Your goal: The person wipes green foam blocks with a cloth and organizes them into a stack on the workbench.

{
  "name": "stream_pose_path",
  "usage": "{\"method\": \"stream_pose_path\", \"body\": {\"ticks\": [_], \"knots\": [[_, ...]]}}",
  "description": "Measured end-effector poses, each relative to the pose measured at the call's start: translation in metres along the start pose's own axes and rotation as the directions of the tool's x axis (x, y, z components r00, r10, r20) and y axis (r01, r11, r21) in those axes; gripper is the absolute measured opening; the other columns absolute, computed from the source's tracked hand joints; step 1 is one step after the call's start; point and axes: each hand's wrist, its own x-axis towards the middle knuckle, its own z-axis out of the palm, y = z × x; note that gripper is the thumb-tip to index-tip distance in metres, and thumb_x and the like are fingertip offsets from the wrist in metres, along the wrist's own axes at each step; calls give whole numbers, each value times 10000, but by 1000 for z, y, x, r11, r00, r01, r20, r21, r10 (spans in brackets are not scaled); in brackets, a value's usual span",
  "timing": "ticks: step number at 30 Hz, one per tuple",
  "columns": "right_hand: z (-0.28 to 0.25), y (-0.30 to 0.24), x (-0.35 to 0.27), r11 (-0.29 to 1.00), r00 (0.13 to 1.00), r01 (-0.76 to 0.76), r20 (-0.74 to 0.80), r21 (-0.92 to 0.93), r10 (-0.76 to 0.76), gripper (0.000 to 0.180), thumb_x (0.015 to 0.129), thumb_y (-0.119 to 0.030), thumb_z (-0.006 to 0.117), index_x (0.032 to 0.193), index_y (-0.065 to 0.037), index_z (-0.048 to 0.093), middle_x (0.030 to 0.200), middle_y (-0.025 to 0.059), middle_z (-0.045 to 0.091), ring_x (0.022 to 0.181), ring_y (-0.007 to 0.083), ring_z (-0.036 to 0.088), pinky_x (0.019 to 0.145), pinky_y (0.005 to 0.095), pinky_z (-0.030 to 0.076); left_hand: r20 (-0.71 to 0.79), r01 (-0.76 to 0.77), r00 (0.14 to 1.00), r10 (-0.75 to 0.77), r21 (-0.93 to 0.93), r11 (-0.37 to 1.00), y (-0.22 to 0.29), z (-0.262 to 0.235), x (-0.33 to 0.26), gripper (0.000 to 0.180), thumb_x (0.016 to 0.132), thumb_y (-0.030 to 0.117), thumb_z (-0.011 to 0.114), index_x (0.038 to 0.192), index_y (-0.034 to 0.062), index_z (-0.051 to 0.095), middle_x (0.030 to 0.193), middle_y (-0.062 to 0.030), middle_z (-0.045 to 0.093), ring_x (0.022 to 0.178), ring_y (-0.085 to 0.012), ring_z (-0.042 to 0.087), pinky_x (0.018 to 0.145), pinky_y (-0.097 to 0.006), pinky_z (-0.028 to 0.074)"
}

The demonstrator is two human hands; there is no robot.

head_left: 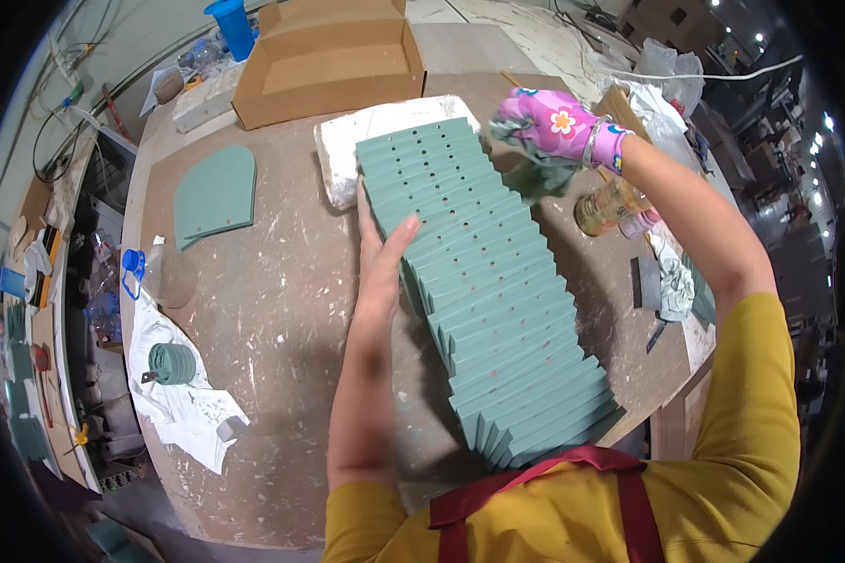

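Note:
A long row of overlapping green panels (479, 272) with small holes along their edges slants across the table towards me. Its far end lies over a white block (338, 155). My bare left hand (382, 258) rests against the row's left side, its fingers stretched along the edge and the thumb on top. To the right of the row's far end, my right hand (559, 127), in a pink flowered glove, is closed round a stained grey-green rag (540, 174). The rag hangs beside the panels; whether it touches them I cannot tell.
An open cardboard box (329, 70) stands at the back. At left lie a rounded green panel (218, 192), a clear bottle (171, 277) and a green coil (172, 363) on white cloth (192, 408). A yellowish jar (596, 208) and a dark block (645, 283) are at right.

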Motion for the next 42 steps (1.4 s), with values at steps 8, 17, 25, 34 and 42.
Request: {"method": "stream_pose_path", "body": {"ticks": [8, 17, 25, 34, 42], "knots": [[-12, -86, 20, 739, 980, -102, 194, 666, -39, 272, 892, -186, 573, 1133, -61, 561, 915, 153, 644, 757, 313, 657, 731, 434, 555, -45, 5, 999, -8, -58, 998, 2, -12, -5, 961, 825, 168, 684, 1540, 83, 47, 1448, -185, 338, 1292, -290, 402, 1065, -403, 360], [2, -45, 41, 895, 985, 113, -167, 431, -44, 282, 856, -190, 603, 1120, -94, 585, 912, 142, 623, 807, 356, 634, 731, 427, 520, 14, -11, 1000, 12, -95, 995, 3, -2, -3, 927, 851, 141, 657, 1539, 66, 39, 1454, -182, 332, 1306, -268, 388, 1071, -383, 346], [24, -118, 98, 922, 959, 250, -210, 297, -192, 282, 821, -120, 625, 1089, -74, 547, 1035, 143, 599, 945, 374, 599, 800, 452, 487, -25, -20, 1000, 19, -55, 998, -1, -3, -1, 881, 866, 118, 639, 1538, 64, 73, 1433, -168, 369, 1258, -250, 442, 1037, -354, 387], [16, -73, 70, 821, 964, 266, -160, 505, -213, 320, 827, -112, 591, 1140, -52, 570, 1002, 165, 631, 917, 343, 650, 808, 419, 521, 1, -61, 998, 61, -30, 998, -13, -6, 4, 884, 845, 128, 662, 1533, 55, 113, 1436, -178, 352, 1259, -259, 435, 1049, -357, 371], [26, -91, 77, 802, 907, 403, -310, 440, -286, 228, 901, -178, 550, 1110, -94, 584, 954, 97, 642, 791, 236, 646, 679, 331, 537, -30, -70, 997, 68, -48, 996, -5, -17, -3, 906, 837, 167, 683, 1533, 64, 112, 1426, -177, 366, 1270, -268, 428, 1055, -376, 371]]}}
